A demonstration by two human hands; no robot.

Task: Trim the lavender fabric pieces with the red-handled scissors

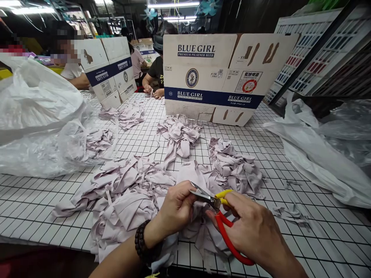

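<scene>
My right hand point(252, 224) grips a pair of scissors point(223, 216) with one red and one yellow handle. Their blades are parted and point left, reaching my left hand point(178, 204). My left hand, with a dark beaded bracelet point(142, 239) at the wrist, is closed in a pinch on a pale lilac fabric piece point(191, 173); part of that cloth hangs below the hands. Left of it spreads a large heap of similar fabric pieces point(124, 197). Beyond my hands lie a second pile point(236, 168) on the right and a third pile point(181, 133) in the middle.
A grid-patterned table point(307, 170) carries it all. Upright cardboard boxes point(220, 77) stand across its far side. White plastic bags point(37, 116) bulge at left, and another bag point(324, 154) lies at right. Thin fabric scraps point(292, 214) are near my right hand. Other people sit beyond.
</scene>
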